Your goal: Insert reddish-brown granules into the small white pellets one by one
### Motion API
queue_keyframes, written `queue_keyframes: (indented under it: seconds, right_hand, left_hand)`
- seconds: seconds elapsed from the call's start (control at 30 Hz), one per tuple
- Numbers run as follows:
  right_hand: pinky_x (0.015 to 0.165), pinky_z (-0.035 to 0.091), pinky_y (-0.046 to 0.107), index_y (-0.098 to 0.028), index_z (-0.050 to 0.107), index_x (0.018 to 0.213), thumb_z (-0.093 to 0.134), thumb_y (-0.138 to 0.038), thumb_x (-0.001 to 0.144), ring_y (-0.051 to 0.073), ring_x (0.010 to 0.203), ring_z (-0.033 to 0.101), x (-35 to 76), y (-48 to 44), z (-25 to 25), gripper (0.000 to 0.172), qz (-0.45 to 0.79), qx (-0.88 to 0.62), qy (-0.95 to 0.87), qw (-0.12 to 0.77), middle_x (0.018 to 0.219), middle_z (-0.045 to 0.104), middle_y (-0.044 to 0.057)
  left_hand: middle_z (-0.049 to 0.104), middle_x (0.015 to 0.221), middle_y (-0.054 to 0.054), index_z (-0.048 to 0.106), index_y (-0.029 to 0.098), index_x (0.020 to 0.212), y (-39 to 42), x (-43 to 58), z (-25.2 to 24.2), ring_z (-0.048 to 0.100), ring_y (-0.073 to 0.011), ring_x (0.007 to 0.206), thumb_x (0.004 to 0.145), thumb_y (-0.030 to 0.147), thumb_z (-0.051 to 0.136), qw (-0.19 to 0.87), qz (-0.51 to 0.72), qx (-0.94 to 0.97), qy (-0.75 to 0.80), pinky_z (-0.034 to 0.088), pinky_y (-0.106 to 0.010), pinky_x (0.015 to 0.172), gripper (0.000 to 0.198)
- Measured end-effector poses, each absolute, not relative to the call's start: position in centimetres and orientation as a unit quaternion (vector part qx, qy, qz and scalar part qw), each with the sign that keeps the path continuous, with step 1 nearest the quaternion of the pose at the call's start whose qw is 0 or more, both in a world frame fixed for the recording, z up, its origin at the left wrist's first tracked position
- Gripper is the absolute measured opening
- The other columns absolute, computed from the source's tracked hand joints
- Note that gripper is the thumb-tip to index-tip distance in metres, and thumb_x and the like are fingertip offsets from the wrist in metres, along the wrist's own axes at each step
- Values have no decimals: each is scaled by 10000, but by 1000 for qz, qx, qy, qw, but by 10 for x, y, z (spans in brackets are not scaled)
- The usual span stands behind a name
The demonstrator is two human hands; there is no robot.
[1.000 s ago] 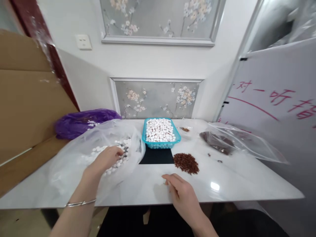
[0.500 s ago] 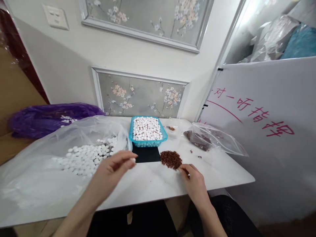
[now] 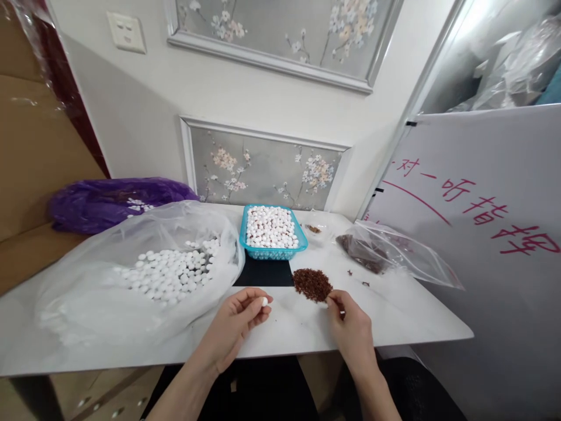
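My left hand (image 3: pixel 239 324) is over the front part of the white table. Its thumb and fingers pinch a small white ball (image 3: pixel 265 302). My right hand (image 3: pixel 354 324) is closed at the near right edge of a heap of small reddish-brown pieces (image 3: pixel 312 284). Its fingertips are pressed together there, and what lies between them is too small to make out. Behind the heap stands a turquoise basket (image 3: pixel 274 253) full of white balls, with reddish-brown bits showing among them. To the left, a clear plastic bag (image 3: pixel 83 292) lies open with many loose white balls (image 3: pixel 170 275) inside.
A purple bag (image 3: pixel 87 202) lies at the back left beside a cardboard box (image 3: pixel 30 140). A black mat (image 3: pixel 262 273) lies before the basket. At the right is a zip bag of brown material (image 3: pixel 362 252). A whiteboard (image 3: pixel 495 175) stands beyond the table's right end.
My left hand has moved right and toward me with the white ball, away from the clear bag. My right hand stays at the heap's edge. The view has shifted slightly left.
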State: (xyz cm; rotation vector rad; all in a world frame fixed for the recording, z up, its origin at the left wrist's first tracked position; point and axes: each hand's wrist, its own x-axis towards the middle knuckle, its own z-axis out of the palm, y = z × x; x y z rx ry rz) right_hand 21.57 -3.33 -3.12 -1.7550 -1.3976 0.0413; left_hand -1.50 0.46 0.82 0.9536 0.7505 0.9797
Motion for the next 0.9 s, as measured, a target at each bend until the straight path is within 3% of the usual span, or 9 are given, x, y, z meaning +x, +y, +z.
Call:
queue_keyframes:
  seconds: [0.2, 0.3, 0.43, 0.57, 0.9]
  right_hand:
    - [656, 499, 292, -181, 589, 986, 524, -352, 835, 176, 664, 613, 190, -34, -26, 237, 203, -609, -537, 548, 801, 657, 53]
    - [653, 509, 288, -186, 602, 902, 558, -348, 831, 168, 648, 617, 166, -34, -17, 182, 328, -530, -532, 573, 723, 641, 30]
    - [688, 528, 311, -189, 579, 851, 551, -306, 854, 169, 720, 635, 140, -35, -5, 120, 450, -423, -518, 592, 848, 654, 50]
    - [751, 511, 325, -179, 603, 855, 552, -262, 863, 180, 802, 630, 130, -36, -1, 98, 485, -374, -523, 593, 912, 665, 71]
    - [718, 508, 295, -165, 665, 888, 603, -297, 832, 161, 715, 632, 132, -36, -8, 156, 493, -401, -496, 591, 794, 688, 55]
  left_hand:
    - [592, 866, -34, 690, 133, 885, 5, -20, 1, 519, -70, 703, 763, 242, 667, 745, 437, 394, 315, 447, -190, 741, 166]
    - [575, 823, -14, 680, 144, 908, 4, -21, 1, 508, -54, 664, 764, 221, 667, 754, 446, 370, 310, 448, -171, 679, 164]
    - [563, 787, -3, 657, 148, 870, 3, -21, 1, 512, -54, 653, 783, 214, 645, 758, 452, 368, 292, 450, -172, 654, 110]
    - [571, 742, -10, 641, 133, 840, 3, -21, 1, 536, -67, 673, 808, 220, 616, 763, 453, 371, 273, 454, -186, 691, 96]
    - [584, 728, -10, 644, 126, 845, 2, -22, 1, 542, -65, 671, 801, 201, 624, 765, 456, 365, 273, 460, -181, 702, 89]
